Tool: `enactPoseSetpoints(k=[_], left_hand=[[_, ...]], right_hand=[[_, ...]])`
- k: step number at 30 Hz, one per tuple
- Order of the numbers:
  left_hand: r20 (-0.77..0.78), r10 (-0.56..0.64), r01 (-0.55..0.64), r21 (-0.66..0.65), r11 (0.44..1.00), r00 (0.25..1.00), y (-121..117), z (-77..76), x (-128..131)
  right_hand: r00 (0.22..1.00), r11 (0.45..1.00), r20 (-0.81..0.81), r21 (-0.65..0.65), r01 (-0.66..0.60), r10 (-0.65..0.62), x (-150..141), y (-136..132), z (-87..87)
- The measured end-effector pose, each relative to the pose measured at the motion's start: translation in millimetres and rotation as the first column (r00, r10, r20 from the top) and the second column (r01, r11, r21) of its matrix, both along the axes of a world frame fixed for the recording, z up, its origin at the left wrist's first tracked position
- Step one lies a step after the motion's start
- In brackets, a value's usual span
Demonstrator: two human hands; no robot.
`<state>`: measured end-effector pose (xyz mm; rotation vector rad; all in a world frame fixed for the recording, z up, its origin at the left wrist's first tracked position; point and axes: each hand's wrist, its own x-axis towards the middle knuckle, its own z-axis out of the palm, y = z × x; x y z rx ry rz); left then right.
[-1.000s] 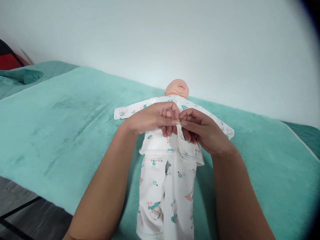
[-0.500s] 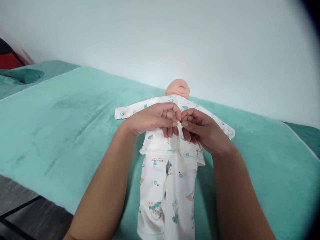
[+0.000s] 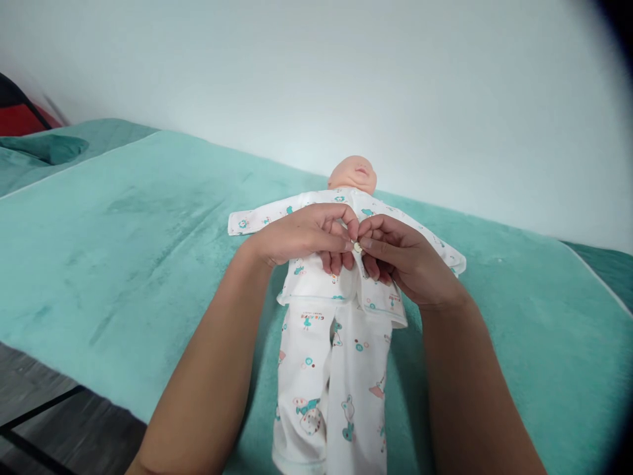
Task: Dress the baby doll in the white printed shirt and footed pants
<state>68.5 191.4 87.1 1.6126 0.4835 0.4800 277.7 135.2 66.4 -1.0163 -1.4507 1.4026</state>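
Observation:
A baby doll (image 3: 352,173) lies face up on a teal blanket (image 3: 128,251), dressed in a white printed shirt (image 3: 311,280) and matching trousers (image 3: 331,382). Over its chest, my left hand (image 3: 301,236) and my right hand (image 3: 403,258) meet with fingers pinched together. Between the fingertips sits a small pale button or snap (image 3: 357,247) on the shirt's front edge. Each hand grips one side of the shirt opening. The lower flap of the shirt hangs loose below my hands.
The blanket covers a wide padded surface against a white wall (image 3: 346,79). A second teal-covered surface with a red and black object (image 3: 22,119) lies at the far left. Dark floor and a black frame bar (image 3: 34,415) show at the lower left.
The pinched fingertips have shifted slightly right and closed tighter around the small fastener. The doll and clothing stay where they were.

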Motion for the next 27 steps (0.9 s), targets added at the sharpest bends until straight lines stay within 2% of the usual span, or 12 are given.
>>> enactPoseSetpoints(k=[5, 7, 10, 12, 14, 15, 17, 20, 22, 24, 25, 27], left_hand=[[-0.006, -0.016, 0.016, -0.002, 1.0, 1.0, -3, 3.3, -1], [0.027, 0.04, -0.04, 0.021, 0.999, 0.999, -3, 3.7, -1], [0.167, 0.271, -0.284, 0.058, 0.957, 0.948, 0, -4.5, 0], [0.237, 0.444, -0.467, 0.05, 0.883, 0.864, 3, -18.7, 0], [0.233, 0.583, -0.608, 0.047, 0.792, 0.778, 2, -38.6, -4], [0.208, 0.635, -0.657, 0.053, 0.752, 0.744, -1, -49.4, -7], [0.135, 0.693, -0.705, 0.068, 0.706, 0.708, -15, -69.0, -17], [0.016, 0.683, -0.676, 0.156, 0.72, 0.731, -49, -86.9, -37], [-0.004, 0.638, -0.616, 0.257, 0.745, 0.77, -76, -91.6, -52], [0.006, 0.601, -0.569, 0.334, 0.752, 0.799, -99, -94.9, -65], [0.008, 0.597, -0.559, 0.363, 0.746, 0.802, -108, -97.1, -71], [0.013, 0.639, -0.584, 0.419, 0.695, 0.769, -118, -103.6, -79]], right_hand=[[0.999, 1.0, -0.031, -0.008, 0.021, -0.022, 1, 0, -1.3], [0.998, 0.999, -0.046, 0.007, 0.046, -0.045, 1, 0, -0.7], [0.989, 0.985, -0.04, 0.095, 0.142, -0.139, 0, -3, 3.5], [0.968, 0.946, 0.016, 0.213, 0.243, -0.252, -6, -7, 8.3], [0.923, 0.882, 0.141, 0.375, 0.285, -0.358, -17, -12, 12.9], [0.892, 0.854, 0.232, 0.456, 0.252, -0.387, -24, -15, 14.5], [0.802, 0.814, 0.442, 0.573, 0.093, -0.402, -40, -21, 15.6], [0.624, 0.779, 0.665, 0.611, -0.14, -0.41, -64, -29, 12.5], [0.566, 0.769, 0.7, 0.617, -0.17, -0.436, -74, -35, 9.0], [0.598, 0.786, 0.683, 0.603, -0.136, -0.42, -78, -42, 4.1], [0.646, 0.798, 0.649, 0.595, -0.1, -0.402, -76, -47, 0.4], [0.754, 0.792, 0.508, 0.61, 0.028, -0.417, -64, -54, -11.3]])
